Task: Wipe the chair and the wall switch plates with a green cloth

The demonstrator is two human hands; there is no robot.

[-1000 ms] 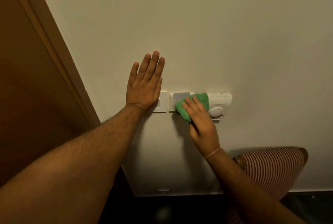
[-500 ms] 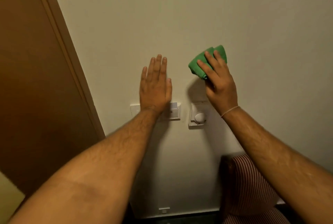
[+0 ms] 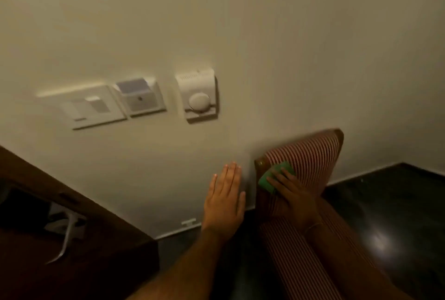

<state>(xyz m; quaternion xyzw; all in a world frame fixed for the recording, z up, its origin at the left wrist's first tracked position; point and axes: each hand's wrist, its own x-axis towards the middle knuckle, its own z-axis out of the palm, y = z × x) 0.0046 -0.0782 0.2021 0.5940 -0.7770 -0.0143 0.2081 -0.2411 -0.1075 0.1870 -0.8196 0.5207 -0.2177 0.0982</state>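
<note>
Half a second ago the right hand (image 3: 292,197) held the green cloth (image 3: 273,176) up on the wall above the dial, and the left hand (image 3: 225,201) lay by the switch plates (image 3: 96,106); now both have dropped, and the cloth is on the chair (image 3: 310,162). The right hand's fingers lie spread over the cloth, pressing it against the wooden corner of the striped chair back, likely so the rubbing has some weight behind it. The left hand is flat and empty, fingers together, palm on the wall (image 3: 289,34) just beside the chair, probably as a brace while leaning down. The plates and the round dial (image 3: 198,93) sit well above both hands. The wall is plain and pale, the floor (image 3: 397,203) dark and glossy, a brown door (image 3: 72,239) at left, the light dim.
</note>
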